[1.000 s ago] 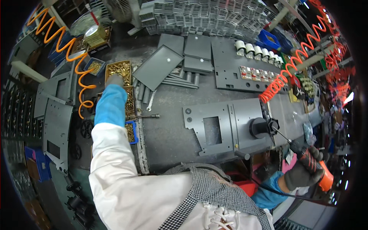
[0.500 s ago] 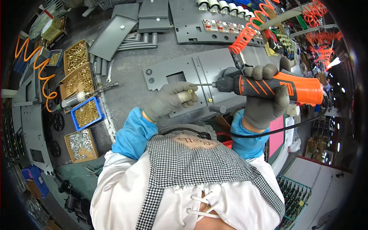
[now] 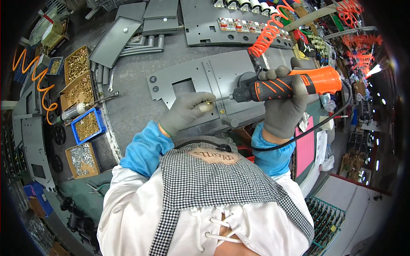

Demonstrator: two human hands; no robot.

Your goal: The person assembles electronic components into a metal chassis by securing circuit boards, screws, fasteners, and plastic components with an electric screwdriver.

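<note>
Brass screw (image 3: 208,102) pinched at the driver bit (image 3: 222,99).
The left hand (image 3: 187,112) holds it; the right hand (image 3: 285,112), at its three o'clock, grips the orange-black driver (image 3: 265,90). The grey plate (image 3: 230,68) lies at its one o'clock. A loosened pinch could drop the screw; spinning early could snag the glove (image 3: 174,121).
</note>
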